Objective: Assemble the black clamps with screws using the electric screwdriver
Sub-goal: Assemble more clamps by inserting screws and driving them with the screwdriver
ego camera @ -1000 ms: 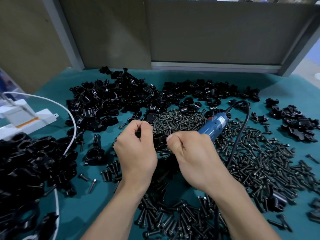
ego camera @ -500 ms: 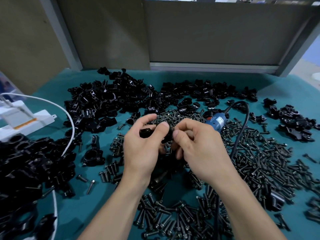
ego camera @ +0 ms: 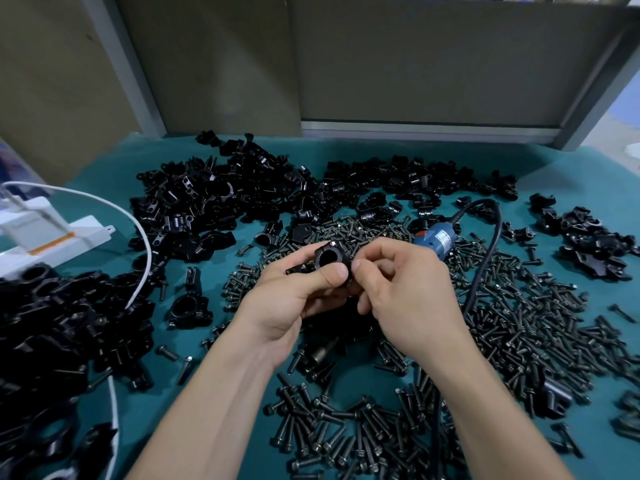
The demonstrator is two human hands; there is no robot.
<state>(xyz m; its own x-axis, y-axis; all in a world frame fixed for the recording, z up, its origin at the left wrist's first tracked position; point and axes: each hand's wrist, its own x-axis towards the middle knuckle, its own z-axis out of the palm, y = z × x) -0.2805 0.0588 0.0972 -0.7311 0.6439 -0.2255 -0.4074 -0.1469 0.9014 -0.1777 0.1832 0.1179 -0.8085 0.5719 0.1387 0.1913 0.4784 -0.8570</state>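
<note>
Black clamp (ego camera: 329, 260) btwn L hand (ego camera: 294, 301), R hand (ego camera: 407, 292)

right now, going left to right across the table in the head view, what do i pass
white box → lone clamp on the cloth → left hand → held clamp → right hand → black cord → small clamp pile at the far right

Matt black clamp (ego camera: 330, 259), metal screws (ego camera: 519, 306)

Black clamp (ego camera: 330, 259), bore facing camera
</note>
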